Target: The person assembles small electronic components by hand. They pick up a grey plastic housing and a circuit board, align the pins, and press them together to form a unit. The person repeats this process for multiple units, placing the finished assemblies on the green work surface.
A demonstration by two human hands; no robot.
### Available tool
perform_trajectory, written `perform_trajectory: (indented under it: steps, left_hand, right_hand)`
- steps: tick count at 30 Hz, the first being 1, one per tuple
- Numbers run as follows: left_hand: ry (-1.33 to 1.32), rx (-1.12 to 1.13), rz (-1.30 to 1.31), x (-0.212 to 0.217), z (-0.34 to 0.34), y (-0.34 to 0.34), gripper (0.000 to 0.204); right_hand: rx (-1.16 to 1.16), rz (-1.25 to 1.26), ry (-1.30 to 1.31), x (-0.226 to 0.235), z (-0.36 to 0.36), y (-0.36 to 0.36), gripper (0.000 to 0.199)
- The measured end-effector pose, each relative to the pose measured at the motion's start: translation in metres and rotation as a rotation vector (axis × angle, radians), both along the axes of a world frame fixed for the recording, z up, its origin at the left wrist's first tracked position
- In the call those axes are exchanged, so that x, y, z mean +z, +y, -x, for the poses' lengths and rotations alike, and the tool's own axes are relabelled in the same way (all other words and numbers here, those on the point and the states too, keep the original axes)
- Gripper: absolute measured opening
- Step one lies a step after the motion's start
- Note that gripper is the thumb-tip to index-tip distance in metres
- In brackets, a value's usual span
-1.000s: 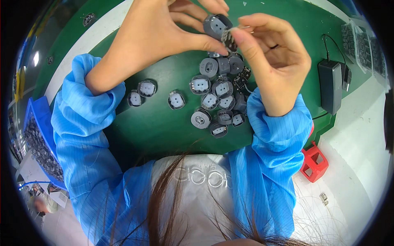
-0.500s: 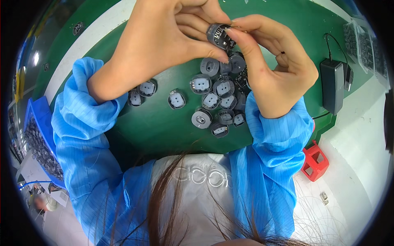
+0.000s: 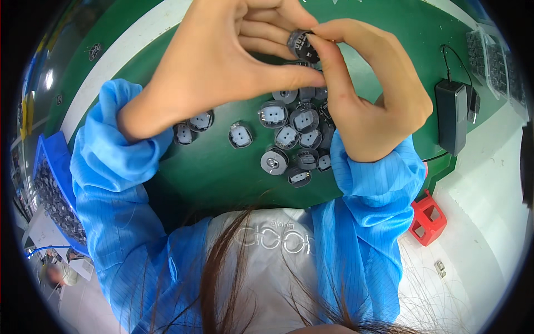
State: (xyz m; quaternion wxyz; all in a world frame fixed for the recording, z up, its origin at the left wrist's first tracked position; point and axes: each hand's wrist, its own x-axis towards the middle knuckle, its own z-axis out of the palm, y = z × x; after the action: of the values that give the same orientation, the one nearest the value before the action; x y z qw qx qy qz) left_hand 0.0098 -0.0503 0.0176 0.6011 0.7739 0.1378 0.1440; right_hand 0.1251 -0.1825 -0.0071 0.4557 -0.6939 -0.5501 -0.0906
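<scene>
A black power adapter (image 3: pixel 451 116) sits on the green mat (image 3: pixel 211 167) off to my right, its cable (image 3: pixel 445 58) looping away behind it. Past it, at the far right edge, I see clear trays (image 3: pixel 489 55) of small dark parts. Down by my right side there's a red plastic block (image 3: pixel 427 218) on the white surface. On my left, a blue bin (image 3: pixel 53 189) holds a heap of dark pieces.
</scene>
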Motion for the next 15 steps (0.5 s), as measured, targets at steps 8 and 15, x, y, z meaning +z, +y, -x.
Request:
perform_trajectory:
  steps: [8,15]
  left_hand:
    - [0.06,0.131,0.166,-0.005,-0.002,-0.003,0.024]
    - [-0.028,-0.135,0.12,-0.01,0.005,0.018,0.024]
  right_hand:
    - [0.358,0.114,0.817,-0.005,0.004,0.0,0.045]
    - [0.472,0.017,0.862,-0.015,0.0,-0.006,0.043]
